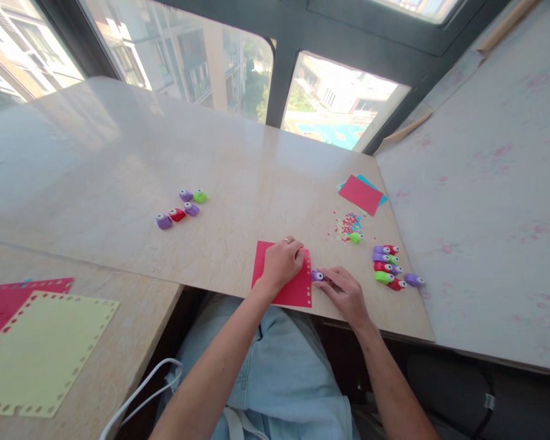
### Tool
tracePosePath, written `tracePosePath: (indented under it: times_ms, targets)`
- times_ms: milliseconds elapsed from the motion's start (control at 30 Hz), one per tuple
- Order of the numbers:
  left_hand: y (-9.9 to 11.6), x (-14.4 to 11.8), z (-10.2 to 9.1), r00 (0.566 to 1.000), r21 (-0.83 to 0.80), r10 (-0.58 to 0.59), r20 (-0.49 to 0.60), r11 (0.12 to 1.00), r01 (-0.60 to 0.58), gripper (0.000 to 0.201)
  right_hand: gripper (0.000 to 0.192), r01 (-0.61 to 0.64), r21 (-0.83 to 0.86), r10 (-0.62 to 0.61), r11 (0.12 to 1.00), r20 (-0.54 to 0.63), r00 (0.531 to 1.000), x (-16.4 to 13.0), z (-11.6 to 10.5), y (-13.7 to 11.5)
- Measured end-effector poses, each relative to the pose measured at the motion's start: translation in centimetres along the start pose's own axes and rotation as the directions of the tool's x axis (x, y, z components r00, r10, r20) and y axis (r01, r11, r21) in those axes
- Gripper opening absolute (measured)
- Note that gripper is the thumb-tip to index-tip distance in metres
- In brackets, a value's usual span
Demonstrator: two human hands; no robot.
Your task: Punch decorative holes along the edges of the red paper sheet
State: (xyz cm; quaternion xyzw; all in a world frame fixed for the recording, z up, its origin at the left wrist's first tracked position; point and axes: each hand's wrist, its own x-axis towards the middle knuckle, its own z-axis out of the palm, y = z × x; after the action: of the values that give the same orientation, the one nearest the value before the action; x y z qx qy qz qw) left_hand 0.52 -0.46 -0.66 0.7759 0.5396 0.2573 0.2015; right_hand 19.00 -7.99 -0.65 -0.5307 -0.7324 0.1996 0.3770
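A sheet of red paper (293, 292) lies at the table's front edge, with a row of small punched holes along its right side. My left hand (282, 263) rests on the sheet, its fingers curled and pressed onto the paper near the top right; a ring is on one finger. Between the thumb and fingers of my right hand (343, 290) is a small purple craft punch (318, 276), set against the paper's right edge. Whether the paper sits inside the punch's slot cannot be made out.
Punched confetti (348, 225) and a green punch (356, 238) lie behind my right hand, near stacked coloured cards (361, 194). Several punches (384, 267) stand by the right wall; more punches (177, 214) sit left. Yellow hole-edged paper (50, 348) overlaps red paper (0, 311) at far left.
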Motion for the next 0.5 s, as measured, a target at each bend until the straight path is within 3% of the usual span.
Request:
tracePosePath:
  times_ms: [500]
  targets:
    - [-0.03, -0.01, -0.06, 1.0, -0.033, -0.011, 0.007, 0.999, 0.011, 0.023, 0.027, -0.021, -0.002, 0.021, 1.0, 0.005, 1.0, 0.09, -0.04, -0.08]
